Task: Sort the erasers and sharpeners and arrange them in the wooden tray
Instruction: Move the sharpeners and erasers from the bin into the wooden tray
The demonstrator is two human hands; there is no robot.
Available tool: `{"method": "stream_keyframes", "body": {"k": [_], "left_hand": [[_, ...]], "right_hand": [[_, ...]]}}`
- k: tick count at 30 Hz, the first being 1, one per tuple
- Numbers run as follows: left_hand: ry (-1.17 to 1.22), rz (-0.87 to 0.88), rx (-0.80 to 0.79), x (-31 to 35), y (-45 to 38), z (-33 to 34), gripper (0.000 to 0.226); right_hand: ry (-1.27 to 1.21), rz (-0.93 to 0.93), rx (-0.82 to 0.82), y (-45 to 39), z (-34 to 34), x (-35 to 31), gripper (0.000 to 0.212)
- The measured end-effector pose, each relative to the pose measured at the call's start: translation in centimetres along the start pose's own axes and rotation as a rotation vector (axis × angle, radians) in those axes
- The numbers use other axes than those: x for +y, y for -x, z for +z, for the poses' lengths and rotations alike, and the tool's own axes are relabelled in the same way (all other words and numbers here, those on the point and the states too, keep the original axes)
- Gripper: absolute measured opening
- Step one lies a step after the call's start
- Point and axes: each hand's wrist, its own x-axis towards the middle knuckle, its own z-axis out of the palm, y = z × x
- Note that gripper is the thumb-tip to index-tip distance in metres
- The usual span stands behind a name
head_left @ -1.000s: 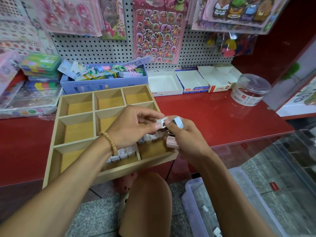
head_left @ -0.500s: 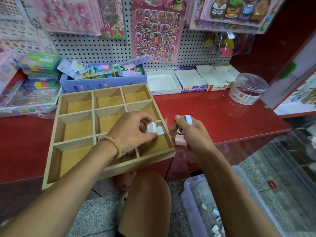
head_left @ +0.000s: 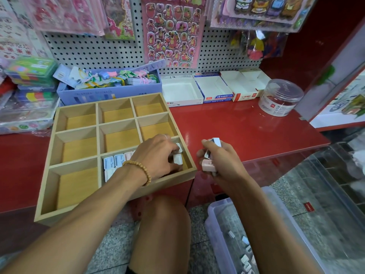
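Plastic, by the look of them, the small pastel sharpeners (head_left: pixel 115 162) should be light, stiff and a little slick, best pinched across their flat sides. At centre frame the left hand (head_left: pixel 156 157) reaches into the lower right compartment of the wooden tray (head_left: pixel 77 212), its grip pinching a white piece (head_left: pixel 177 159) being set beside the row already lying there. Just right of the tray, above the red surface (head_left: pixel 246 131), the right hand (head_left: pixel 219 157) is clamped on several more, a pink one (head_left: pixel 207 165) lowest.
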Motion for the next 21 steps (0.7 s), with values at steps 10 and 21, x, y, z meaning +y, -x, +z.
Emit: {"method": "stream_keyframes", "body": {"k": [10, 21], "left_hand": [[-0.041, 0.003, 0.017, 0.0, -0.4, 0.1, 0.031], [0.191, -0.010, 0.135, 0.2, 0.7, -0.5, 0.025]], "right_hand": [[0.019, 0.000, 0.020, -0.1, 0.6, 0.1, 0.017], [-0.047, -0.033, 0.047, 0.7, 1.6, -0.6, 0.023]]}}
